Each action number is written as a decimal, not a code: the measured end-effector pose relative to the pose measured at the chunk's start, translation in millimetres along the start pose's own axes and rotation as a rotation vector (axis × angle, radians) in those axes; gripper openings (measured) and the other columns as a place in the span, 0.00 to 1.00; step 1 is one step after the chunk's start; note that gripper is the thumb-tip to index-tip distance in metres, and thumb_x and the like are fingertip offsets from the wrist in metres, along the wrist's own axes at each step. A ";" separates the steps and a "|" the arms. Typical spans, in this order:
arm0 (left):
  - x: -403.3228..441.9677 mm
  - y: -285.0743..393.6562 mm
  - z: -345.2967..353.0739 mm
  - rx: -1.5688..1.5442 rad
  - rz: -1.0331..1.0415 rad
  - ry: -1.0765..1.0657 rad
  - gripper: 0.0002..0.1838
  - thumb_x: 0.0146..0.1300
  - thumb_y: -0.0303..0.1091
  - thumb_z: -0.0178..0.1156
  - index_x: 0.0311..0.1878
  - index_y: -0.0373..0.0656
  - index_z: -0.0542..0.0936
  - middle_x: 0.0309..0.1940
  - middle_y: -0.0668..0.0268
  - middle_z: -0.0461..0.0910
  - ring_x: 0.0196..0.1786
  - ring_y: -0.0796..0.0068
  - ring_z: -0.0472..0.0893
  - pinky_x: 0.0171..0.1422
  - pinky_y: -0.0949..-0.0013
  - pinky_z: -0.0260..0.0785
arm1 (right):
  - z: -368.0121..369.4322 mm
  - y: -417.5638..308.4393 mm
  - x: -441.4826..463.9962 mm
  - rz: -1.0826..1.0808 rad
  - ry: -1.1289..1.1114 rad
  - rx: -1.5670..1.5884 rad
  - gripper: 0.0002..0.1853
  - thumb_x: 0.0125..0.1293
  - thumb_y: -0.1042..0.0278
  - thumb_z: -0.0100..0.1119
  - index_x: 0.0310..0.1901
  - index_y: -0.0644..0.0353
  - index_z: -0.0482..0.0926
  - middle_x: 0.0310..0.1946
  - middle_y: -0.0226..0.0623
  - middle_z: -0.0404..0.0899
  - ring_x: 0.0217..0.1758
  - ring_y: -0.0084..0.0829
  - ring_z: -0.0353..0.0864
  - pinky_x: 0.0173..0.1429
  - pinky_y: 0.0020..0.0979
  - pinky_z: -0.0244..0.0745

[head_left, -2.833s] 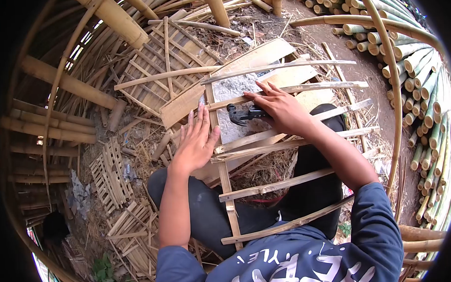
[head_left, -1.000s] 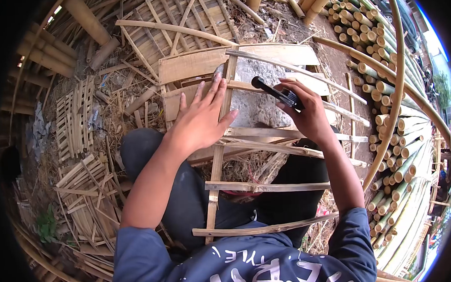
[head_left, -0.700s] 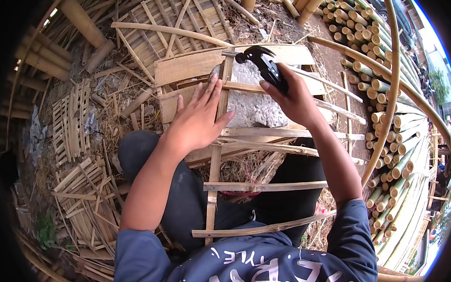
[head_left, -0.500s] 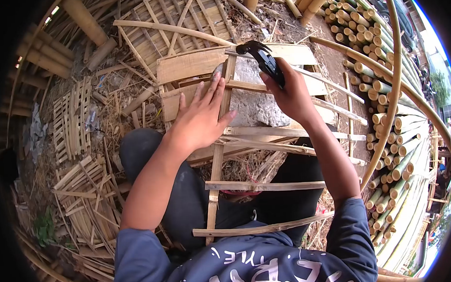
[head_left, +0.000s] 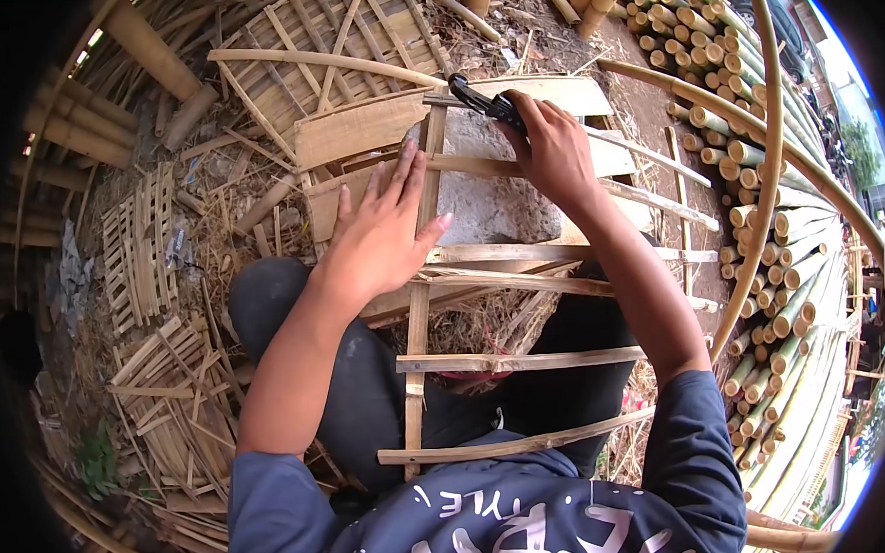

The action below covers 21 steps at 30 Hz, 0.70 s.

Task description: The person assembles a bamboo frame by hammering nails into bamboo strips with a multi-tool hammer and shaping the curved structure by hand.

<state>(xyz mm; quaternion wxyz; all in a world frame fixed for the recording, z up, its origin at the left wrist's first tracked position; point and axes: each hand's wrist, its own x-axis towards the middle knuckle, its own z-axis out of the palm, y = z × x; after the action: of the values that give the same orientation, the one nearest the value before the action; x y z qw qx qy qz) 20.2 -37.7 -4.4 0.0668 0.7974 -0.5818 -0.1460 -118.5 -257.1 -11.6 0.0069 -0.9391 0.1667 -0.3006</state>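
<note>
My right hand is closed round a black hammer, whose head is over the far end of the upright bamboo strip, near the farthest slat. My left hand lies with fingers spread, its fingertips beside that strip. Several bamboo slats, among them one near my lap, cross the strip and run to the right as a ladder-like frame. Under the frame's far part is a grey stone block. Whether the hammer touches the wood I cannot tell.
Flat boards lie around the stone. A woven bamboo panel is beyond them. Small slatted pieces and a pile of strips are at the left. Stacked bamboo poles fill the right, behind a curved pole.
The hammer has gone from near the stone's middle to the frame's far end, rising and dropping there in my right hand. My left hand stays spread by the strip. The view has shifted.
</note>
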 end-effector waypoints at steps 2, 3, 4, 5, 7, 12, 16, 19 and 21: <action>-0.4 -0.6 -0.8 0.007 -0.005 -0.004 0.41 0.77 0.60 0.40 0.83 0.46 0.43 0.84 0.62 0.40 0.82 0.51 0.53 0.83 0.41 0.42 | -2.2 8.1 2.4 -0.010 0.040 0.006 0.19 0.70 0.60 0.63 0.56 0.62 0.77 0.36 0.43 0.84 0.39 0.45 0.84 0.46 0.42 0.77; -0.4 -0.2 -1.4 0.007 -0.007 -0.007 0.41 0.77 0.59 0.41 0.83 0.46 0.43 0.84 0.62 0.40 0.82 0.51 0.54 0.83 0.41 0.43 | -5.0 12.0 4.1 -0.004 0.035 -0.031 0.19 0.70 0.61 0.63 0.56 0.62 0.77 0.37 0.43 0.84 0.39 0.44 0.83 0.46 0.41 0.77; 0.1 0.8 -1.8 0.005 -0.007 -0.008 0.41 0.77 0.59 0.41 0.83 0.46 0.43 0.84 0.62 0.40 0.82 0.52 0.54 0.83 0.40 0.43 | -8.5 15.7 5.7 -0.005 0.034 -0.053 0.18 0.70 0.60 0.63 0.56 0.62 0.77 0.37 0.43 0.84 0.40 0.44 0.83 0.47 0.41 0.77; 0.5 1.3 -1.7 -0.001 -0.008 -0.010 0.41 0.78 0.58 0.41 0.83 0.46 0.43 0.84 0.62 0.40 0.81 0.53 0.55 0.83 0.40 0.44 | -7.7 20.0 5.1 0.007 0.042 -0.064 0.18 0.70 0.60 0.63 0.56 0.62 0.77 0.37 0.42 0.84 0.41 0.43 0.83 0.47 0.41 0.76; 0.8 1.5 -2.4 -0.010 -0.009 -0.012 0.41 0.78 0.58 0.41 0.83 0.45 0.43 0.84 0.62 0.40 0.81 0.54 0.56 0.82 0.40 0.45 | -2.1 27.3 0.8 0.028 0.049 -0.087 0.18 0.71 0.59 0.62 0.56 0.60 0.77 0.37 0.39 0.84 0.42 0.41 0.82 0.48 0.41 0.75; 0.5 6.0 -6.4 -0.009 -0.035 -0.039 0.40 0.78 0.55 0.42 0.82 0.43 0.44 0.84 0.62 0.41 0.81 0.55 0.56 0.81 0.39 0.47 | 8.6 29.9 -2.4 0.023 0.068 -0.118 0.17 0.72 0.55 0.59 0.56 0.56 0.76 0.35 0.33 0.83 0.43 0.37 0.80 0.48 0.40 0.71; 2.6 8.6 -6.7 0.018 -0.043 -0.040 0.39 0.78 0.53 0.42 0.82 0.43 0.44 0.84 0.62 0.42 0.81 0.55 0.56 0.81 0.39 0.47 | 5.7 30.3 -5.5 -0.014 0.056 -0.152 0.18 0.73 0.55 0.57 0.58 0.54 0.74 0.35 0.32 0.83 0.45 0.36 0.80 0.50 0.39 0.70; 2.0 10.6 -1.8 0.142 -0.045 0.027 0.38 0.78 0.51 0.44 0.82 0.42 0.48 0.84 0.61 0.44 0.79 0.51 0.60 0.80 0.40 0.50 | 5.5 30.0 -6.2 0.038 0.046 -0.162 0.18 0.73 0.54 0.57 0.58 0.53 0.74 0.36 0.32 0.83 0.45 0.36 0.80 0.50 0.40 0.70; -5.3 18.1 -7.3 0.281 -0.045 0.135 0.37 0.76 0.50 0.48 0.80 0.40 0.53 0.82 0.59 0.49 0.76 0.50 0.64 0.78 0.41 0.54 | 5.2 29.0 -6.8 0.059 0.052 -0.156 0.18 0.73 0.54 0.57 0.59 0.53 0.73 0.36 0.32 0.84 0.45 0.36 0.81 0.51 0.41 0.69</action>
<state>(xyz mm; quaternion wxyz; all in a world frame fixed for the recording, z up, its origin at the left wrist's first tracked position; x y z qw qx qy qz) 4.5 -38.8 8.3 -0.0097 0.8197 -0.5726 -0.0107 -129.7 -282.8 -22.9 -0.0618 -0.9233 0.2173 -0.3108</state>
